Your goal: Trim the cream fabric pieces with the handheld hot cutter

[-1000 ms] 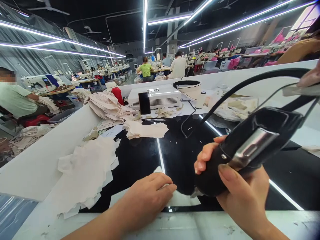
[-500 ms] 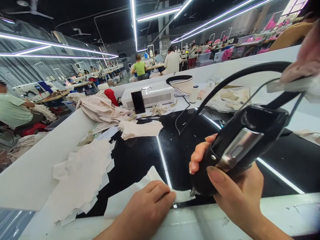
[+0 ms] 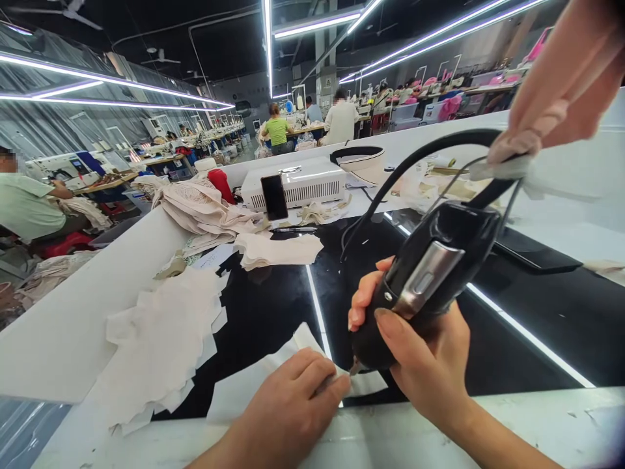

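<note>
My right hand point(image 3: 430, 365) wraps round a black corded handheld tool point(image 3: 424, 286) with a metal plate on its side. The tool is tilted, and its small metal tip points down at a white cloth piece point(image 3: 249, 384), close to my left fingertips. Whether the tip touches the cloth I cannot tell. With its fingers bent and drawn together, my left hand point(image 3: 297, 404) grips and presses the cloth near the front edge of the glossy black work surface point(image 3: 273, 306). The cloth under my left palm and fingers is hidden.
Stacked cut cloth pieces point(image 3: 166, 332) lie at left, with a smaller stack point(image 3: 278, 251) farther back. Behind stand a phone point(image 3: 274, 197) and a white vented box point(image 3: 312, 182). A black cable point(image 3: 415, 153) arches from the tool, tied with a blurred pinkish hanging material point(image 3: 561, 98).
My right hand has moved the tool left along the cloth, bringing its tip close to my left fingertips. The cable and its hanging tie have swung left. My left hand has hardly moved.
</note>
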Demonstrator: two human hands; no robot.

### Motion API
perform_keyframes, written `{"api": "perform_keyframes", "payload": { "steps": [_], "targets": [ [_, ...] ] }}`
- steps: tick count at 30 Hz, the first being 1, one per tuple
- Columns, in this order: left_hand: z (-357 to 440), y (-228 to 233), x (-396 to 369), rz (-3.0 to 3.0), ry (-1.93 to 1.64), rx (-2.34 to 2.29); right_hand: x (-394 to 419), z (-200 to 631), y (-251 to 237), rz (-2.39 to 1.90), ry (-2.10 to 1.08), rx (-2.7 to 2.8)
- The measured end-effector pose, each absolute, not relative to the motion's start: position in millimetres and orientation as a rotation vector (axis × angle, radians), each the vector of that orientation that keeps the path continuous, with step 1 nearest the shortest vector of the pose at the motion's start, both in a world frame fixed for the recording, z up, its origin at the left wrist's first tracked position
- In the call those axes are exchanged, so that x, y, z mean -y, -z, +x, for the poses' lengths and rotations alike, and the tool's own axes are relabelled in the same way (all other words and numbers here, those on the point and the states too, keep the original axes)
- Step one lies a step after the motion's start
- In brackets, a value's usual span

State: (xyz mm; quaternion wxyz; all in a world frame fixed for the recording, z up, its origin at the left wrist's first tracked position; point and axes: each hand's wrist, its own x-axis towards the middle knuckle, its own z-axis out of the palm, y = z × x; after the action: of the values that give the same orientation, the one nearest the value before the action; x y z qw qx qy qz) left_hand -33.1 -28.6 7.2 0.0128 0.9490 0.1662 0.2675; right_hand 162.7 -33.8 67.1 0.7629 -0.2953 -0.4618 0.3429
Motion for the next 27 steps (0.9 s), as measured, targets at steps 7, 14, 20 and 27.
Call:
{"api": "perform_keyframes", "payload": {
  "steps": [7, 14, 20, 27],
  "targets": [
    [-33.2, -7.9, 29.8, 2.916, -0.821, -0.587, 29.0, 161.8, -67.0, -0.644, -0.767, 1.018],
    [-33.0, -5.6, 29.9, 2.902, -0.824, -0.609, 24.9, 156.4, -68.7, -0.646, -0.767, 1.012],
    [-30.6, -2.8, 29.5, 2.895, -0.863, -0.605, 19.4, 152.8, -67.9, -0.621, -0.751, 1.017],
    [-30.8, -3.5, 28.8, 2.913, -0.863, -0.613, 17.0, 153.0, -67.7, -0.683, -0.742, 1.021]
  ]
}}
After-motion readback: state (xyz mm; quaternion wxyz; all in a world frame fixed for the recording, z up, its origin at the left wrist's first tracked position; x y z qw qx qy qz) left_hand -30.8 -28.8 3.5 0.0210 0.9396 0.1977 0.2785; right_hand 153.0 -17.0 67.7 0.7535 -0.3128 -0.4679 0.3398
